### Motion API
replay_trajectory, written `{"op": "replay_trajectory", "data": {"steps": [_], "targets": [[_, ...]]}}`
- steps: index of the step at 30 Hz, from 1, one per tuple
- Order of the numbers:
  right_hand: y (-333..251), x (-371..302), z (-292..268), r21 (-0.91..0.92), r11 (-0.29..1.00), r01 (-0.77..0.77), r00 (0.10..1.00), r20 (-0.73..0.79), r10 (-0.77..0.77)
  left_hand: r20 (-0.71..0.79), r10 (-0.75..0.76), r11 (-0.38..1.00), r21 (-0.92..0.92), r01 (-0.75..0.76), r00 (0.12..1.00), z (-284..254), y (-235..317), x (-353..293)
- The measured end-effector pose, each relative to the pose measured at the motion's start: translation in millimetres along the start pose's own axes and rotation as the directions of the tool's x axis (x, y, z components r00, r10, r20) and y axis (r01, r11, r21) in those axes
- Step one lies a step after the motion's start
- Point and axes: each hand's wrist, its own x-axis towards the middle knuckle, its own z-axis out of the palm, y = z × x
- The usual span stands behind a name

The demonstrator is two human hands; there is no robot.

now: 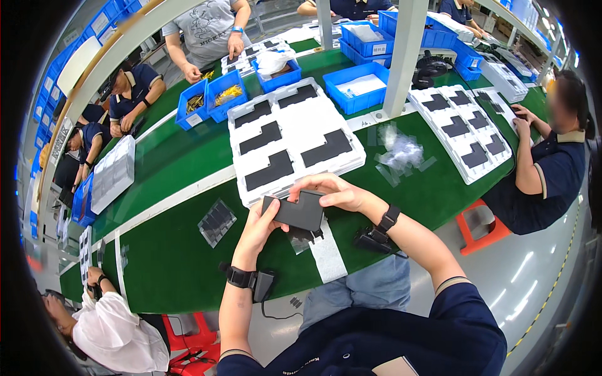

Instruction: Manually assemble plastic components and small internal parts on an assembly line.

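Both my hands hold a flat black rectangular part (pixel 300 212) just above the green belt (pixel 175 250). My left hand (pixel 258 227) grips its left end from below, thumb on the corner. My right hand (pixel 327 191) curls over its upper right edge. Directly beyond the part sits a stack of white trays (pixel 313 119) carrying several identical black parts (pixel 268 170). A clear plastic bag with a dark piece (pixel 305 238) lies under the held part, beside a white strip (pixel 328 254) across the belt.
A bagged black part (pixel 216 220) lies on the belt to my left. Crumpled clear bags (pixel 401 153) lie to the right, next to another white tray (pixel 467 128) before a seated person (pixel 545 169). Blue bins (pixel 357 84) and a white post (pixel 401 56) stand beyond. Other people work around the belt.
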Motion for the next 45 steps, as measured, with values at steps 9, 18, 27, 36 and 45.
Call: {"op": "replay_trajectory", "data": {"steps": [9, 18, 27, 36, 45], "targets": [[3.3, -1.7, -4.3, -0.018, 1.000, 0.005, 1.000, -0.009, -0.005, 0.075, 0.006, 0.994, -0.106, 0.002, 0.997, -0.2, -9.8, 3.4], [9.6, -4.0, -12.5, 0.092, 0.994, -0.063, 0.993, 0.107, 0.053, 0.069, -0.003, 0.993, -0.114, 0.011, 0.998, 8.5, -6.0, 0.0], [12.4, -4.3, -12.9, 0.099, 0.991, -0.087, 0.993, 0.083, 0.079, 0.066, -0.006, 0.992, -0.128, 0.015, 0.998, 4.6, -9.8, -0.2], [12.5, -6.2, -16.3, 0.103, 0.990, -0.098, 0.989, 0.117, 0.086, 0.045, 0.000, 0.996, -0.094, 0.004, 0.999, 6.8, -7.2, 1.2], [10.2, -7.6, -5.4, 0.156, 0.980, -0.121, 0.987, -0.088, 0.136, -0.031, 0.024, 0.993, -0.112, -0.028, 0.999, 8.2, -6.1, -0.9]]}}
